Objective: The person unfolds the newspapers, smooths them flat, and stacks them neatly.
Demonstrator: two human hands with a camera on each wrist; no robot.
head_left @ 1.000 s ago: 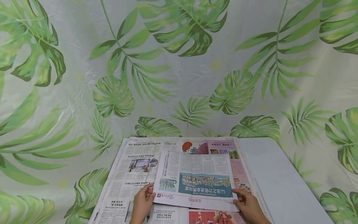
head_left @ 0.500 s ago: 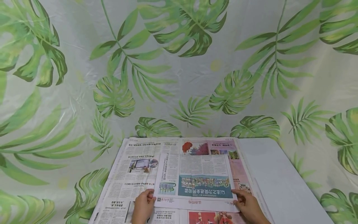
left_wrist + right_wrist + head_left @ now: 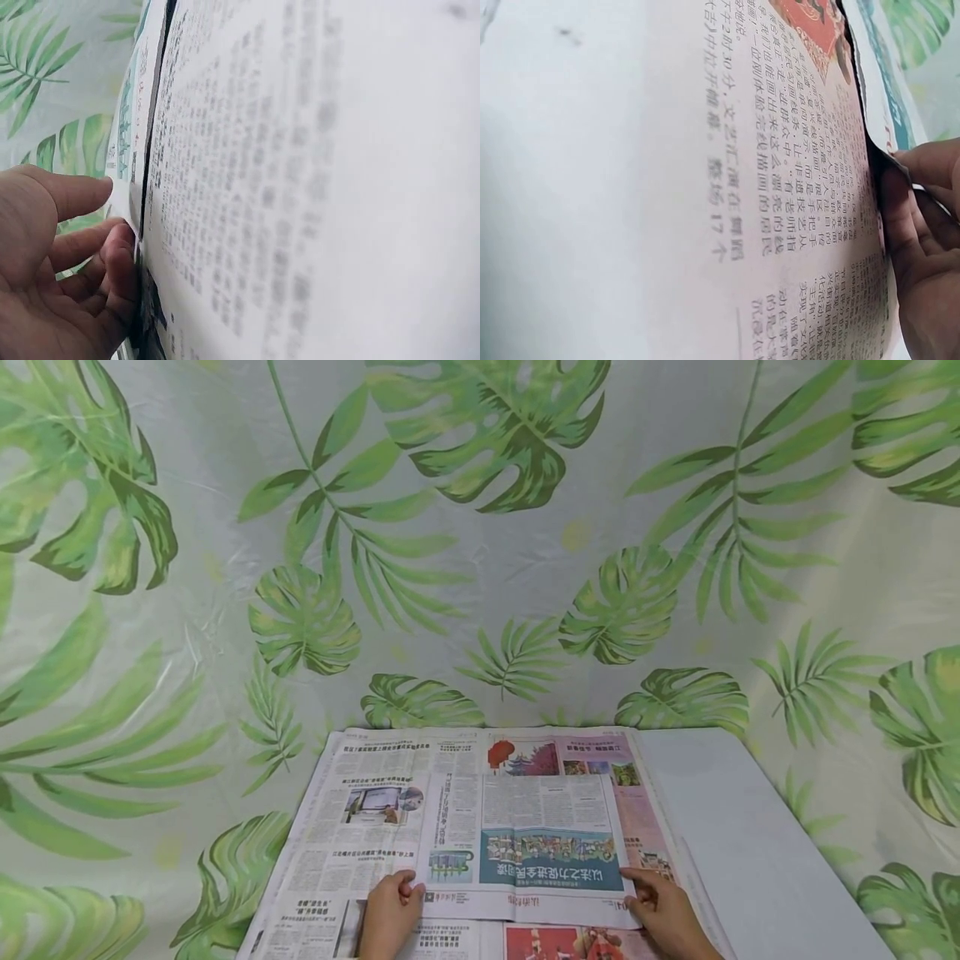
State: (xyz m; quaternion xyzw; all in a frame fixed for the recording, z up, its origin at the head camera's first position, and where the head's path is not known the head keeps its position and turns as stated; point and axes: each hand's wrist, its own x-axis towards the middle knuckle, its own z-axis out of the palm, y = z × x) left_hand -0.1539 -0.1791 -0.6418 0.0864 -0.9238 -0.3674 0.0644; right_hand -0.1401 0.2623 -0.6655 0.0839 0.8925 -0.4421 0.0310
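Note:
A smaller newspaper sheet (image 3: 555, 814) with a teal printed panel lies over a larger spread-out newspaper (image 3: 315, 868). At its near left corner, my left hand (image 3: 393, 912) pinches the edge between thumb and fingers. My right hand (image 3: 663, 910) grips the near right corner the same way. In the left wrist view, the left hand (image 3: 71, 262) has the paper corner between thumb and forefinger, the other fingers curled below. The right wrist view shows the right hand (image 3: 930, 232) with its thumb over the lifted edge and fingertips underneath.
A white tabletop (image 3: 757, 852) shows to the right of the newspapers. Behind the table hangs a leaf-patterned curtain (image 3: 510, 568). Printed pages fill most of both wrist views, blurred close to the lens.
My left hand has shifted slightly right and towards me, bringing the smaller sheet's left corner with it. My right hand has stayed almost in place at the other corner.

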